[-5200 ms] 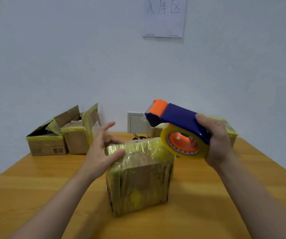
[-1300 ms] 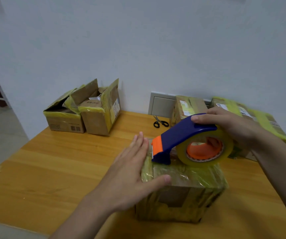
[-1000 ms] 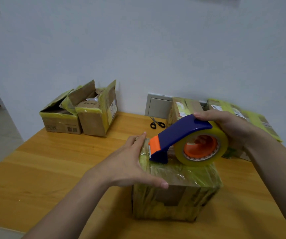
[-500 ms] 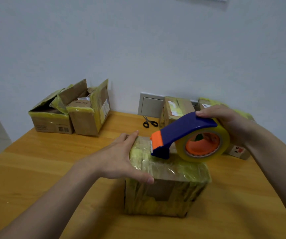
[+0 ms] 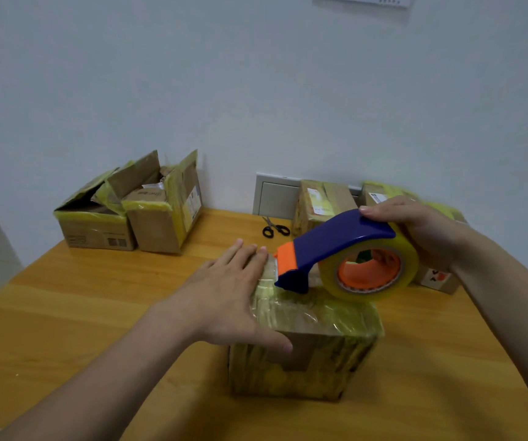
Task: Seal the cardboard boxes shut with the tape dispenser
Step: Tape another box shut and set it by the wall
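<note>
Box (image 5: pixel 304 354) mid-table, top already taped. Your left hand (image 5: pixel 224 300) lies flat on it, fingers straight; right hand (image 5: pixel 421 230) grips the dispenser (image 5: pixel 336 246) — nose on top. Next, likely: drag, tear the strip.

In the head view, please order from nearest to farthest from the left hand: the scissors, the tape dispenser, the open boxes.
1. tape dispenser, its orange tip right beside the left hand.
2. scissors, farther back, slightly right.
3. open boxes, far back on the left.
</note>
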Available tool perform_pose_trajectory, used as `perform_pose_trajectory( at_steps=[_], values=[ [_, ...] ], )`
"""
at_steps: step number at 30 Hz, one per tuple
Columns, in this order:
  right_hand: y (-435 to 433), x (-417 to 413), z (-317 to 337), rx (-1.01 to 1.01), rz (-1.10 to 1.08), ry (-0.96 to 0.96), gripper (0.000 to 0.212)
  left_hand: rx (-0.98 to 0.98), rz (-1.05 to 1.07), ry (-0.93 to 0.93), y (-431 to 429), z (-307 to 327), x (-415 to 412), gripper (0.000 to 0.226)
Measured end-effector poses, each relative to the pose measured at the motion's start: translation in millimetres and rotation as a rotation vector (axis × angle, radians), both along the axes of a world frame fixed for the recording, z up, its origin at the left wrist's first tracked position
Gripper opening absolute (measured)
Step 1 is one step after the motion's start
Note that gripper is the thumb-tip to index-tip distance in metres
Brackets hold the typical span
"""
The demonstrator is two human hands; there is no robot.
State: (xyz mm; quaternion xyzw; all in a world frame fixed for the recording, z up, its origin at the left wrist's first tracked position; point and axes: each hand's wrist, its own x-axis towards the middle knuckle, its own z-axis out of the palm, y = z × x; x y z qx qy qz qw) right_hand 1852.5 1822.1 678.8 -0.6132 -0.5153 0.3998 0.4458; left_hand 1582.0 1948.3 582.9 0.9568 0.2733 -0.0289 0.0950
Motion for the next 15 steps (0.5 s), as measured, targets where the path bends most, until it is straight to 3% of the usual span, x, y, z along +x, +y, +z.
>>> perform_pose_trajectory(
  at_steps=[15],
  values=[
    [6.9,-6.4,21.6,0.040,0.025,-0.141,0.039,0.026,-0.025,0.043,-2.6,5.9,-2.4,0.146]
  ],
)
